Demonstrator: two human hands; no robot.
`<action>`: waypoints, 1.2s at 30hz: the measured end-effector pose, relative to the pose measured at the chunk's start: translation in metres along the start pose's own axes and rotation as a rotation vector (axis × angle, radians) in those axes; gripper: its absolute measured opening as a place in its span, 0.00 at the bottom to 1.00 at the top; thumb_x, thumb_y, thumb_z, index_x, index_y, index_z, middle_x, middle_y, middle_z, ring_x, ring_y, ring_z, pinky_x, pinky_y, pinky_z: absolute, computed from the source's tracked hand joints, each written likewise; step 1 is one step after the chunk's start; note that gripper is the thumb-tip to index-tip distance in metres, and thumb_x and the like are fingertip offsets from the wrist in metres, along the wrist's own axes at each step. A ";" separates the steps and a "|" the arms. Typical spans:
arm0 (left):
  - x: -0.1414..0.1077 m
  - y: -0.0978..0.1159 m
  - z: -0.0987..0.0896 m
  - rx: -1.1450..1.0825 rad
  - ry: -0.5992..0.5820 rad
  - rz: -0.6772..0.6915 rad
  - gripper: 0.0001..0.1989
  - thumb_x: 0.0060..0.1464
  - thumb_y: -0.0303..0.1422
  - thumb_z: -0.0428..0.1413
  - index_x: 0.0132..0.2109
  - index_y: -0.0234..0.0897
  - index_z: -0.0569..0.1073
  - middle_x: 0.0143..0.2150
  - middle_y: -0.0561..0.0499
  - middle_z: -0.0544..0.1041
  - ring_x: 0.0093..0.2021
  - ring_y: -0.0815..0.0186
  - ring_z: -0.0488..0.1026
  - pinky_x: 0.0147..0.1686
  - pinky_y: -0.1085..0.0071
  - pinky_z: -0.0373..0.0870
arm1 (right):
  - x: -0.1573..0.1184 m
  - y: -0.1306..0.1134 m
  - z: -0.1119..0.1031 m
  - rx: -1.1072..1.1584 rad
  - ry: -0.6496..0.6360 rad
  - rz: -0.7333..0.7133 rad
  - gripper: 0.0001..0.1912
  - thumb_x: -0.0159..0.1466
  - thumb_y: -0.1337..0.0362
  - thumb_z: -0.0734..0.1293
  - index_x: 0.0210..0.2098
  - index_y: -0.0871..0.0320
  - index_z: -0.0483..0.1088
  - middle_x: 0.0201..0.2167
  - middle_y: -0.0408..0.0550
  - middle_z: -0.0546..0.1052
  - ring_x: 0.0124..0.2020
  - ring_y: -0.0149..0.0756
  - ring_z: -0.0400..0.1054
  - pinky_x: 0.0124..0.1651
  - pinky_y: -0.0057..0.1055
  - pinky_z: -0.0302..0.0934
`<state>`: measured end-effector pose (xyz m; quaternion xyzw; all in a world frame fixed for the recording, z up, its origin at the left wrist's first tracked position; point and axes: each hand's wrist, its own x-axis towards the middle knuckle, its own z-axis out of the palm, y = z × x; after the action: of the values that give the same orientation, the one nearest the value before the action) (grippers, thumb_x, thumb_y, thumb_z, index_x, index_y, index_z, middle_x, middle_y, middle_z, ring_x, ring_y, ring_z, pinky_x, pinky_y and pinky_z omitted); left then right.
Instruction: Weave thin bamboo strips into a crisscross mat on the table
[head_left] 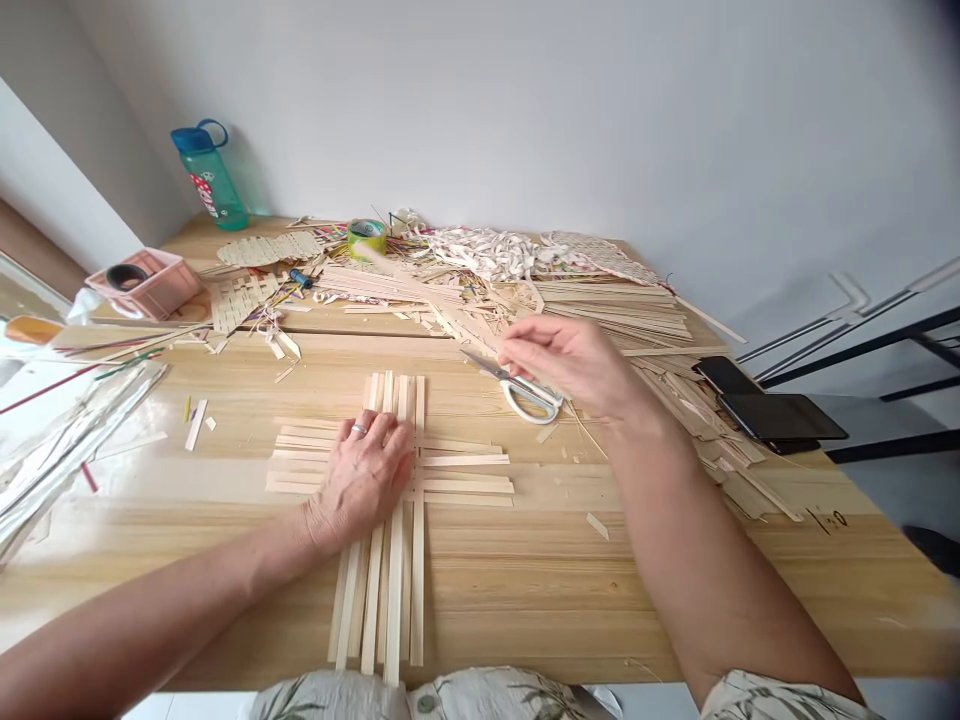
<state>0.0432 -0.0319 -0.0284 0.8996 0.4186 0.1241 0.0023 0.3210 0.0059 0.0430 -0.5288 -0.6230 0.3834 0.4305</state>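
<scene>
**Left hand** (365,478) is lying spread and flat, a ring on one finger, pressing down on a crossing of pale wooden strips (391,600). Upright strips are passing beneath the palm, and level strips (466,475) are reaching out to both sides. The crossing is sitting toward the front of the surface, directly before the person.

**Right hand** (570,365) is hovering to the right, its fingers (511,347) drawn narrowly together at a long strip (457,320); whether they are gripping it cannot be told. Scissors (529,398) are lying just below this hand.

**Technique:** the open palm is spreading pressure across the crossing, which is helping to keep the strips square and their edges close.

**Surface and room:** the wooden surface (570,600) is carrying heaped strips (615,310), woven mats (262,248), white shreds (480,252), a tape roll (366,238) and a pink basket (142,285). Phones (780,417) are lying at the right edge. A water bottle (208,180) is standing against the pale wall (562,120).
</scene>
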 end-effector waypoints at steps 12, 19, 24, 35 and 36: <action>0.025 -0.057 -0.047 -0.138 0.516 -0.131 0.18 0.66 0.32 0.46 0.60 0.36 0.65 0.57 0.40 0.71 0.58 0.55 0.66 0.57 0.56 0.63 | -0.012 0.006 0.057 -0.179 -0.223 -0.065 0.05 0.62 0.64 0.67 0.36 0.56 0.76 0.28 0.42 0.77 0.28 0.30 0.71 0.32 0.27 0.64; 0.026 -0.060 -0.035 -0.219 0.181 0.016 0.16 0.69 0.36 0.45 0.42 0.35 0.75 0.35 0.49 0.78 0.38 0.63 0.72 0.48 0.63 0.62 | -0.020 -0.002 0.077 -0.236 -0.238 -0.191 0.06 0.65 0.65 0.65 0.37 0.56 0.76 0.29 0.41 0.78 0.31 0.31 0.72 0.36 0.27 0.64; 0.028 -0.065 -0.037 -0.380 0.096 -0.034 0.16 0.66 0.38 0.49 0.38 0.34 0.77 0.32 0.49 0.75 0.32 0.67 0.70 0.35 0.72 0.62 | -0.016 0.005 0.073 -0.257 -0.174 -0.212 0.05 0.63 0.65 0.67 0.37 0.54 0.76 0.33 0.43 0.81 0.34 0.34 0.74 0.40 0.30 0.66; 0.030 -0.136 -0.051 -0.390 -0.352 -0.243 0.19 0.54 0.45 0.52 0.24 0.36 0.69 0.20 0.56 0.60 0.23 0.71 0.56 0.25 0.73 0.52 | -0.007 0.027 0.064 -0.377 -0.121 -0.027 0.07 0.61 0.62 0.67 0.33 0.57 0.76 0.30 0.46 0.79 0.31 0.35 0.72 0.36 0.32 0.65; 0.030 -0.137 -0.053 -0.375 -0.371 -0.261 0.19 0.53 0.45 0.52 0.22 0.36 0.66 0.19 0.56 0.57 0.22 0.71 0.54 0.25 0.72 0.50 | -0.009 0.026 0.067 -0.407 -0.160 -0.019 0.07 0.61 0.62 0.67 0.35 0.57 0.77 0.31 0.46 0.79 0.32 0.36 0.73 0.36 0.32 0.65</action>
<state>-0.0533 0.0744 0.0147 0.8294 0.4931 0.0312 0.2609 0.2671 -0.0004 -0.0051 -0.5667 -0.7246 0.2866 0.2677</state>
